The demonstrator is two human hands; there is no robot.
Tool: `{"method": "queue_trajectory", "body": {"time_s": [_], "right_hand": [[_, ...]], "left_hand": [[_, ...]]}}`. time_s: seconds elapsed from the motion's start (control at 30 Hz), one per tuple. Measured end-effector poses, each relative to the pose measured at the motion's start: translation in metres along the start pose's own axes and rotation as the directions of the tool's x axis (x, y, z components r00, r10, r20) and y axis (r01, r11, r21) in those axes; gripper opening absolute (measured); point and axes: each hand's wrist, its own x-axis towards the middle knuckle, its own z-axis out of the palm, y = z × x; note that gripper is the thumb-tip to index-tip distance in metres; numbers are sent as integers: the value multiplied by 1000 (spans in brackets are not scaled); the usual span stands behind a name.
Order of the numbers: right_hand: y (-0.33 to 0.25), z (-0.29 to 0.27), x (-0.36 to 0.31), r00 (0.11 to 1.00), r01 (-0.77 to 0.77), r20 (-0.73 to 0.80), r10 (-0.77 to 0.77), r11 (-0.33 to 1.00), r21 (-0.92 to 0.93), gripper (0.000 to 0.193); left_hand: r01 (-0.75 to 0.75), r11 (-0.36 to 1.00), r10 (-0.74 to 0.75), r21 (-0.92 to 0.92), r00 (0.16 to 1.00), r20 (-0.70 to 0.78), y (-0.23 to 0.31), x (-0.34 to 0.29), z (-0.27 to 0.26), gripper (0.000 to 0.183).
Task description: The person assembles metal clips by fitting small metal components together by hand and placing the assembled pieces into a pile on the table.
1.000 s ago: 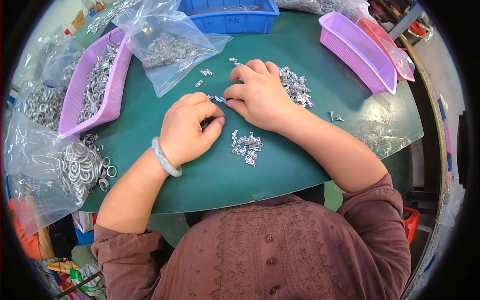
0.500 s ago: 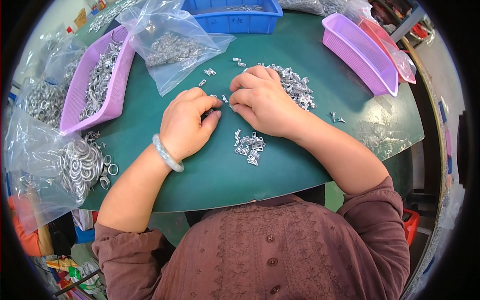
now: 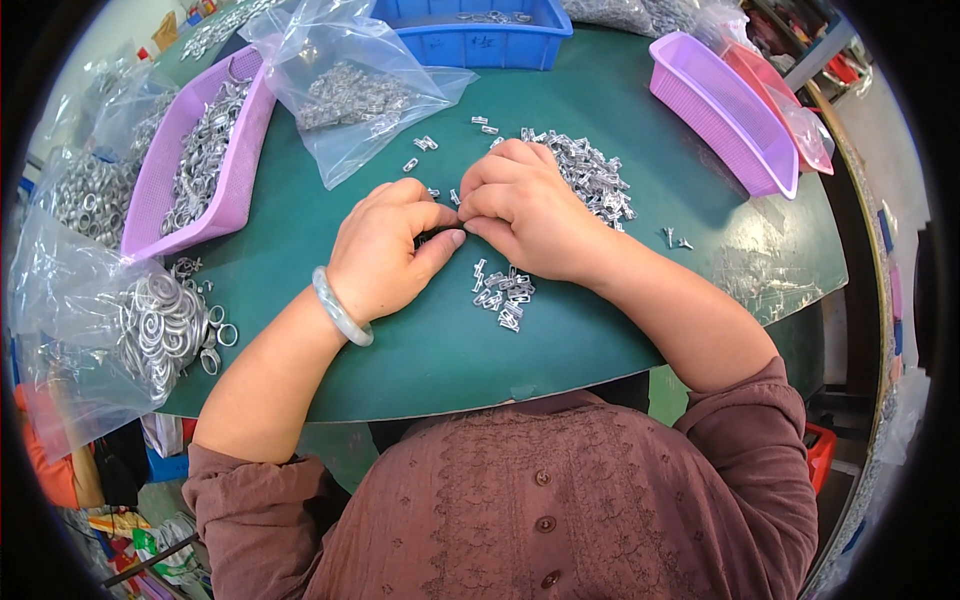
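Over the middle of the green table, my left hand and my right hand meet at the fingertips. The fingers of both are pinched together, and whatever lies between them is too small and too covered to make out. A pale bangle circles my left wrist. Just beyond my right hand spreads a large pile of small silver metal pieces, partly hidden by that hand. A smaller pile of silver pieces lies on the near side of my hands. A few loose pieces are scattered past my fingers.
To the left stand a purple basket of metal parts and a clear bag with silver rings. A clear bag of small pieces and a blue bin are at the back. Another purple basket sits at the far right.
My left hand has shifted right, so its fingertips now meet those of my right hand. The right hand has barely moved, and the piles look the same.
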Motion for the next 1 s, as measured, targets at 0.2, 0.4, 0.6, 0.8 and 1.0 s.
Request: {"method": "queue_trajectory", "body": {"time_s": [0.2, 0.4, 0.6, 0.8, 1.0], "right_hand": [[4, -1, 0, 998, -55, -35, 54, 998, -28, 5], [11, -8, -6, 993, -97, 64, 103, 991, -91, 10], [10, 3, -4, 999, -37, -9, 36, 991, -130, 7], [5, 0, -3, 999, 35, 4, -35, 998, -51, 9], [6, -2, -3, 999, 42, 31, -44, 998, 44, 17]], "left_hand": [[-3, 1000, 3, -1, 1000, 29, -3, 0, 2, 12], [-29, 998, 29, 48, 1000, -5, -3, 0, 2, 12], [-23, 999, 25, 49, 999, -24, -2, 1, 2, 13], [-43, 998, 45, 53, 998, -41, 1, 1, 3, 13], [-43, 999, 43, 19, 998, -40, 0, 0, 3, 10]]}}
